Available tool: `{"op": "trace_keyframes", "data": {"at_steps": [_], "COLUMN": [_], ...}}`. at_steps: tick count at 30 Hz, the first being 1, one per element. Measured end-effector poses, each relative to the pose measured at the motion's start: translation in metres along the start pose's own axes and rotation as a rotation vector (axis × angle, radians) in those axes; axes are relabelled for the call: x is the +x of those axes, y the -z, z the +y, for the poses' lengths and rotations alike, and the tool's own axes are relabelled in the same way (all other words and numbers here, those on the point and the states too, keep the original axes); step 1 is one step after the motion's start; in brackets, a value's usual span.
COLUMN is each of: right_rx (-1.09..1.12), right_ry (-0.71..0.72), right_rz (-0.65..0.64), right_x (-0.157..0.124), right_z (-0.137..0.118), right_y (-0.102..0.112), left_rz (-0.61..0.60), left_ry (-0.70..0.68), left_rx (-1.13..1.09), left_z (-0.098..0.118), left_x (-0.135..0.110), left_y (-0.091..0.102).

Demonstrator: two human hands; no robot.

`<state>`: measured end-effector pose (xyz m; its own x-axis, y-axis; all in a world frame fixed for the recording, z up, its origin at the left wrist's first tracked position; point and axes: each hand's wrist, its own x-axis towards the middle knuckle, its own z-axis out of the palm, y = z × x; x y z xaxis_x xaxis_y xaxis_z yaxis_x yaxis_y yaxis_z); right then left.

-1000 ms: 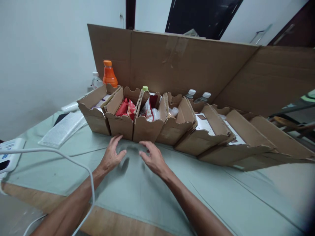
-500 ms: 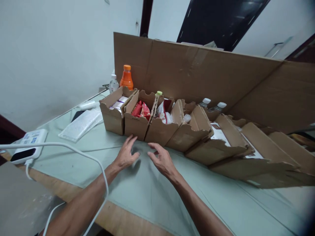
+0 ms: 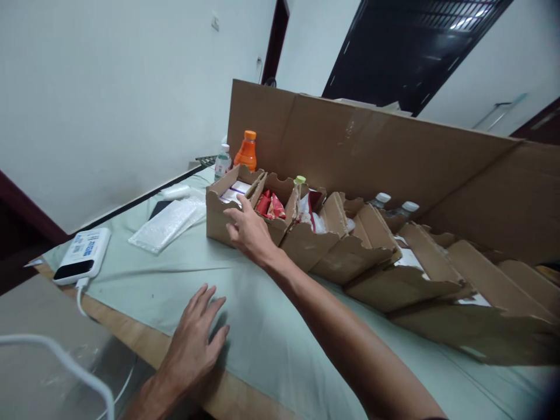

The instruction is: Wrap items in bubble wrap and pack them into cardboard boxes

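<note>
Right hand (image 3: 251, 233), released with fingers loosely bent, reaches over the leftmost open brown cardboard bin (image 3: 216, 220), which holds white-and-purple cartons (image 3: 238, 188); left hand (image 3: 195, 335), fingers spread loose, is over the pale-green-clothed bench (image 3: 275, 332).

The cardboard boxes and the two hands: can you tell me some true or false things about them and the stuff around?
1. The right hand is nearer the left-end box than the left hand is. True.
2. The orange bottle stands beside a clear bottle. True.
3. The left hand is inside a box. False: it is near the table's front edge, holding nothing.
4. The red packets are in the left-end box. False: they are in the second box from the left.
5. A cable is plugged into the white device. True.
</note>
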<state>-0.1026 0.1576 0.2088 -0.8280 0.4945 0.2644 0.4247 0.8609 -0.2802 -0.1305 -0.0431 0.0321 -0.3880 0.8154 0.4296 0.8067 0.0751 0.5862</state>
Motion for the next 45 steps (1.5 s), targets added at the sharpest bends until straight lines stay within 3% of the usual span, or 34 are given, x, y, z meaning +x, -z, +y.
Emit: {"op": "trace_keyframes", "data": {"at_steps": [4, 10, 14, 18, 23, 26, 30, 34, 36, 39, 42, 45], "right_rx": [-0.187, -0.242, -0.226, -0.162, 0.152, 0.239, 0.173, 0.092, 0.138, 0.313, 0.437, 0.477], "right_ry": [-0.002, -0.008, 0.028, 0.136, 0.285, 0.26, 0.188, -0.019, -0.143, -0.228, -0.205, -0.196], "right_rz": [-0.094, -0.092, -0.048, -0.014, 0.218, 0.337, 0.392, 0.526, 0.497, 0.279, 0.121, 0.16], "right_x": [0.022, 0.035, 0.022, -0.027, -0.113, -0.161, -0.22, -0.28, -0.306, -0.329, -0.33, -0.317], "right_z": [-0.011, -0.015, -0.024, -0.037, -0.021, 0.005, 0.042, 0.072, 0.081, 0.081, 0.067, 0.06], "right_y": [-0.001, -0.004, -0.008, -0.011, 0.004, 0.027, 0.062, 0.077, 0.068, 0.033, -0.008, -0.028], "left_rz": [0.099, 0.235, 0.385, 0.464, 0.589, 0.593, 0.529, 0.381, 0.323, 0.271, 0.248, 0.277], "left_ry": [0.0, 0.018, 0.175, 0.382, 0.421, 0.404, 0.348, 0.353, 0.376, 0.437, 0.482, 0.476], "left_rx": [0.047, -0.041, -0.179, -0.433, -0.664, -0.688, -0.737, -0.829, -0.87, -0.908, -0.946, -0.982], "left_z": [-0.011, -0.011, -0.008, -0.008, -0.013, -0.008, 0.012, 0.026, 0.027, 0.029, 0.036, 0.05], "left_x": [-0.019, -0.025, -0.028, -0.033, -0.034, -0.032, -0.03, -0.026, -0.023, -0.017, -0.013, -0.01], "left_y": [-0.003, -0.005, 0.0, 0.004, 0.007, 0.01, 0.012, 0.011, 0.011, 0.012, 0.015, 0.011]}}
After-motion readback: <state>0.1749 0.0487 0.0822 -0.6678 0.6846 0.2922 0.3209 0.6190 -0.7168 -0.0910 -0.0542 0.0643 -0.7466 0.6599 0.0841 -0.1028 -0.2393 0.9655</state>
